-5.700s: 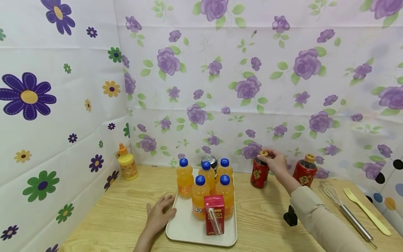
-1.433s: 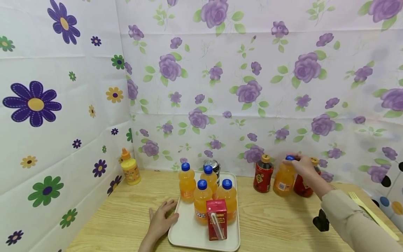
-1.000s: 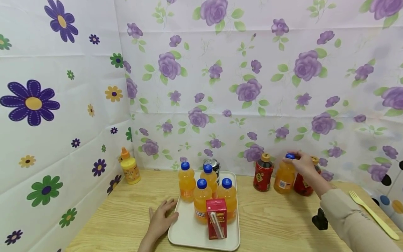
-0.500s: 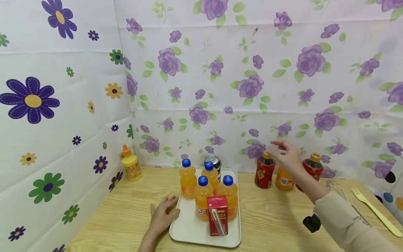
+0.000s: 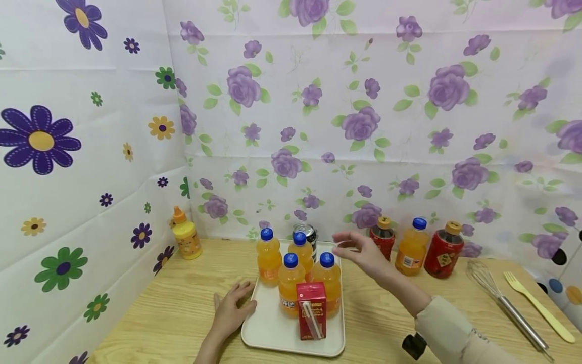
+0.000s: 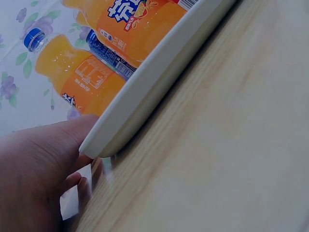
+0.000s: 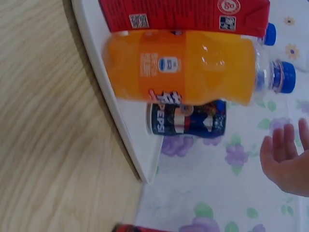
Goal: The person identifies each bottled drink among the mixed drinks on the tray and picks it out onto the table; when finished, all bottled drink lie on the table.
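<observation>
The cream tray (image 5: 268,333) stands on the table. My left hand (image 5: 229,313) holds its left edge, with the thumb over the rim in the left wrist view. On the tray are several orange soda bottles (image 5: 269,258) with blue caps, a red drink carton (image 5: 311,313) with a straw in front, and a dark Pepsi can (image 7: 188,118) at the back. My right hand (image 5: 368,255), fingers apart and holding nothing, hovers near the tray's back right corner, beside a blue-capped bottle (image 5: 326,283).
Against the back curtain stand a red-labelled bottle (image 5: 383,237), an orange soda bottle (image 5: 411,250) and another red-labelled bottle (image 5: 444,253). A whisk (image 5: 504,306) and a yellow fork (image 5: 538,306) lie at right. A yellow squeeze bottle (image 5: 187,240) stands at the left wall.
An orange soda bottle has gone from the tray's back right to between the red-labelled bottles. My right hand has let it go and moved left to the tray. My left hand stays.
</observation>
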`<state>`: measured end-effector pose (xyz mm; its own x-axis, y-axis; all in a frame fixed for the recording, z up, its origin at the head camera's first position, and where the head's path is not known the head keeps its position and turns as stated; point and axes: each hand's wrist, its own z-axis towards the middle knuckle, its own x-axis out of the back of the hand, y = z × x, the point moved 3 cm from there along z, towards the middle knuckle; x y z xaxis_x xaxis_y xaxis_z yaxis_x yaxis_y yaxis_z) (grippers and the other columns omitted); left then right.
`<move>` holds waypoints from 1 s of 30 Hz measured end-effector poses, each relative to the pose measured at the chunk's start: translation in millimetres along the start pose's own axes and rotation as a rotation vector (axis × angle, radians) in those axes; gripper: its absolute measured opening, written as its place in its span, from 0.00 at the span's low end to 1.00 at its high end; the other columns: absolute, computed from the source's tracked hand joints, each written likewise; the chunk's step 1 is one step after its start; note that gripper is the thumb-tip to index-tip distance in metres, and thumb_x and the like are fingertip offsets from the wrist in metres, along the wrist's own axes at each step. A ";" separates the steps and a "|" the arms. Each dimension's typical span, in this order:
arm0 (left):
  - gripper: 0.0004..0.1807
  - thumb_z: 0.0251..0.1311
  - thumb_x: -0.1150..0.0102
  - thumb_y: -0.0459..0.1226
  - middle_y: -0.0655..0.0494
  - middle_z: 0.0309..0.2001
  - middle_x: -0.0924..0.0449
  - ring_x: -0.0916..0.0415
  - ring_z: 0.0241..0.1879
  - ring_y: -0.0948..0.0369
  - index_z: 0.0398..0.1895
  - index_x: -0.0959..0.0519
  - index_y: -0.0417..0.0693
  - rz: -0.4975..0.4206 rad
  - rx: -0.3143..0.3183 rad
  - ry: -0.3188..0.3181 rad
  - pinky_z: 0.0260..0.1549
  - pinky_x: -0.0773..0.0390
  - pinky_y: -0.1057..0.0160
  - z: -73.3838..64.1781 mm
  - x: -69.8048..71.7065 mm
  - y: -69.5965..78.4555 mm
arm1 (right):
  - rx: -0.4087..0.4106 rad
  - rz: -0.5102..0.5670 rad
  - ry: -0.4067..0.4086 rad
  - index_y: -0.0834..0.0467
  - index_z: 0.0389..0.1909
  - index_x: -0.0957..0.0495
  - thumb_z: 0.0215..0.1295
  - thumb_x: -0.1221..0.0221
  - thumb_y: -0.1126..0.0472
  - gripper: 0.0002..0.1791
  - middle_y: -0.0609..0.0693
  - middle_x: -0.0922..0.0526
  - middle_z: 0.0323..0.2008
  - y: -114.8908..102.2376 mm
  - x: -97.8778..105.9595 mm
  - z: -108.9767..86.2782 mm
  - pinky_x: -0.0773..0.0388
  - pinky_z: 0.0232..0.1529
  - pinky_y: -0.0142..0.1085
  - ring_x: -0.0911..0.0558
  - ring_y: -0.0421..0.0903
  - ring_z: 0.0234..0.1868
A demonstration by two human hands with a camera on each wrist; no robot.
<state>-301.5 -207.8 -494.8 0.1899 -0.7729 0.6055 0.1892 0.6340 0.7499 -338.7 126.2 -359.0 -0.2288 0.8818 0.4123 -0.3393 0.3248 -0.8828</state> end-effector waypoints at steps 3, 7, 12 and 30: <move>0.24 0.53 0.32 0.36 0.38 0.62 0.24 0.39 0.69 0.34 0.56 0.20 0.41 0.008 0.003 -0.005 0.62 0.72 0.20 -0.2 0.3 -0.1 | -0.027 -0.004 -0.098 0.60 0.60 0.27 0.66 0.40 0.52 0.25 0.60 0.23 0.57 3.8 -12.0 -0.2 0.20 0.53 0.40 0.22 0.49 0.50; 0.24 0.53 0.32 0.36 0.38 0.62 0.24 0.39 0.69 0.34 0.55 0.19 0.41 0.011 0.005 -0.002 0.62 0.72 0.20 -0.2 0.3 -0.2 | -0.032 -0.016 -0.144 0.59 0.60 0.27 0.64 0.37 0.49 0.28 0.58 0.22 0.55 6.2 -20.6 0.3 0.22 0.44 0.33 0.24 0.46 0.44; 0.24 0.53 0.32 0.36 0.38 0.62 0.24 0.39 0.69 0.34 0.55 0.20 0.41 0.007 -0.001 0.001 0.62 0.72 0.21 0.1 -0.6 0.5 | -0.004 -0.031 -0.162 0.58 0.57 0.25 0.60 0.34 0.51 0.27 0.55 0.21 0.44 5.4 -23.1 -0.4 0.22 0.38 0.31 0.26 0.46 0.39; 0.23 0.54 0.34 0.34 0.37 0.62 0.25 0.40 0.69 0.34 0.56 0.20 0.40 -0.003 0.016 -0.007 0.63 0.73 0.22 2.8 -2.3 -3.6 | 0.068 -0.092 -0.174 0.62 0.49 0.20 0.59 0.32 0.57 0.20 0.49 0.25 0.29 -1.7 -19.4 3.6 0.27 0.28 0.27 0.28 0.42 0.29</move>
<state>-305.2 -208.4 -498.1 0.1825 -0.7747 0.6054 0.1738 0.6315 0.7557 -337.0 107.2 -364.7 -0.3460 0.7753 0.5284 -0.4259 0.3721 -0.8247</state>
